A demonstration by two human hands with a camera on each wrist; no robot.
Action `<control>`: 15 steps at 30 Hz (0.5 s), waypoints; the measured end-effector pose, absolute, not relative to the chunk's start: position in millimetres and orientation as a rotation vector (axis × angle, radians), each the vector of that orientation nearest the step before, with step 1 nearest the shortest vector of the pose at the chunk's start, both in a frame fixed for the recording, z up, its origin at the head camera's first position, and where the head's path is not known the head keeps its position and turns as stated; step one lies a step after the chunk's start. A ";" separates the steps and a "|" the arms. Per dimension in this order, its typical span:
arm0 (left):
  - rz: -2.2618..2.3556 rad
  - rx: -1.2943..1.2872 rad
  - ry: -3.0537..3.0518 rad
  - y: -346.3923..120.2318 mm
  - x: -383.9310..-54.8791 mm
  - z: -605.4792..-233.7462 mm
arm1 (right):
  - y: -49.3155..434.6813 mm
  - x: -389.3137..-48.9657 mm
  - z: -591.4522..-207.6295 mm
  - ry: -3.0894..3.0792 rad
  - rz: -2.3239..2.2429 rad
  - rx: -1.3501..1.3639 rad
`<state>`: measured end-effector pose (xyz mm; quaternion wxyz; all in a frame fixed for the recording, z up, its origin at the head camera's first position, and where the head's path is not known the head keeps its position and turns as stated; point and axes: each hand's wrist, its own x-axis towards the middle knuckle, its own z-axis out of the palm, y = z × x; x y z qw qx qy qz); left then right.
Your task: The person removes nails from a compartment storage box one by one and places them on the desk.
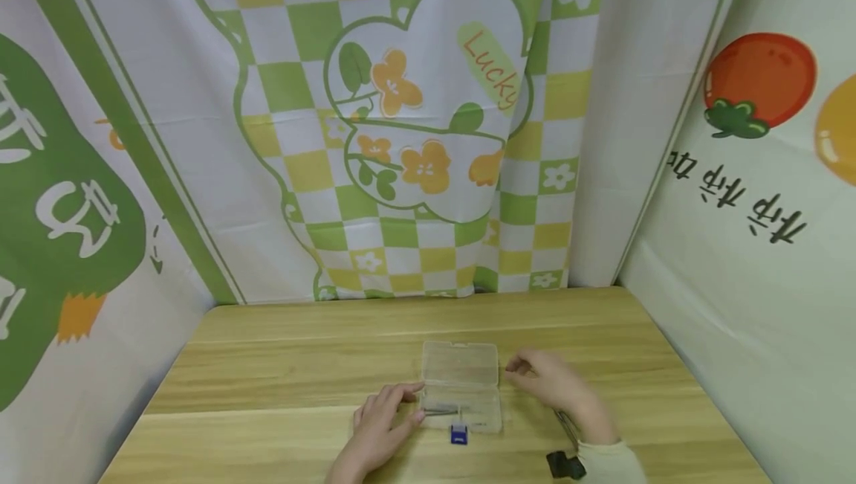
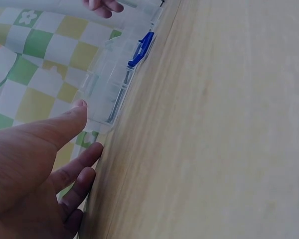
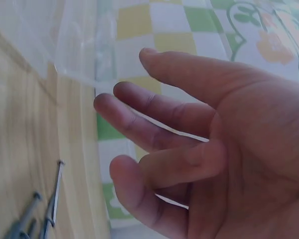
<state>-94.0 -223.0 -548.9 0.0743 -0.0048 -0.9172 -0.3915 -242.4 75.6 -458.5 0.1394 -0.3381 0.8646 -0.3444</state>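
A clear plastic box (image 1: pixel 461 363) lies on the table with its lid laid back, and a blue latch (image 1: pixel 458 436) sits at its front edge. A few thin grey metal pieces (image 1: pixel 440 411) lie inside the box at the left. My left hand (image 1: pixel 381 424) is at the box's left side, thumb and fingers spread; the left wrist view shows its thumb (image 2: pixel 72 117) at the box's end. Off the right side of the box hovers my right hand (image 1: pixel 551 384), fingers loosely bent and holding nothing. Below it, several metal nails (image 3: pixel 55 194) lie on the wooden table.
The wooden table (image 1: pixel 301 365) ends at a hanging checked cloth (image 1: pixel 307 172) behind. Printed cloth walls stand on the left (image 1: pixel 180 365) and the right (image 1: pixel 735 305). A black device (image 1: pixel 565 465) is at the right sleeve (image 1: pixel 611 463).
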 end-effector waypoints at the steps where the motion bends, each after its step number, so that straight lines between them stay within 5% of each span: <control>1: -1.179 -0.014 -2.760 -223.0 -93.9 -547.9 | 73.0 -241.4 -459.1 2.490 -1.001 -0.992; 15: -1.212 0.005 -2.784 -222.5 -93.6 -542.5 | 47.1 -233.7 -468.9 2.370 -1.071 -1.167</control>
